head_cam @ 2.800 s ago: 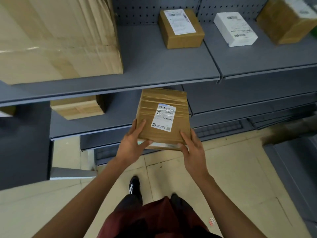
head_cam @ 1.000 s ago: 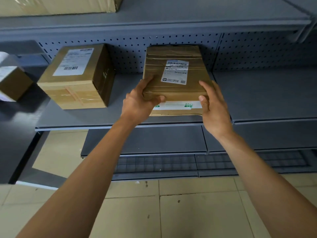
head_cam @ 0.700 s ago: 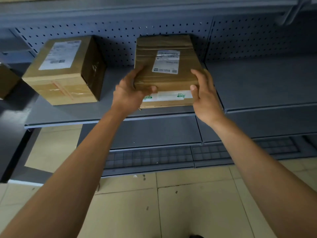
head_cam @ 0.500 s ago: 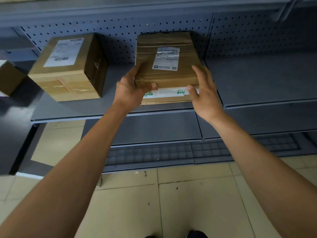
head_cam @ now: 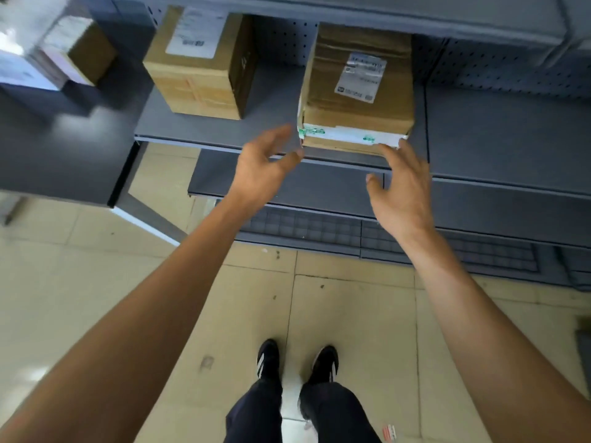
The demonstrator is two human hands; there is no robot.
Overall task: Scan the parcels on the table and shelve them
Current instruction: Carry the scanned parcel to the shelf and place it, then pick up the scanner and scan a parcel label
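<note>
The left hand (head_cam: 267,166) is hanging in the air just in front of the grey metal shelf (head_cam: 224,132). Its fingers are spread apart and a little bent, and it is holding nothing. The thumb is pointing to the right, near the bottom left corner of the brown cardboard parcel with the white label (head_cam: 358,87), but it is not touching it.

The right hand (head_cam: 403,190) is spread wide too, with the palm facing left. Its fingertips are reaching up just below the near right corner of the parcel. I cannot tell if they are touching the parcel or not. This hand is holding nothing.

The parcel is sitting flat on the shelf, close to the near edge. It is a boxy shape, wrapped in shiny brown tape that looks wrinkly. A strip of white tape with green marks is running along its near side. Far behind it is a grey wall full of little round holes (head_cam: 284,39).

To the left, well apart from it, a second brown cardboard box with a white label (head_cam: 201,65) is sitting on the same shelf. It looks taller and smooth. Further left, a small blurry box (head_cam: 64,55) is sitting on another grey shelf.

Down below, two dark shoes with white stripes (head_cam: 297,362) are standing on the pale tiled floor (head_cam: 96,282).
</note>
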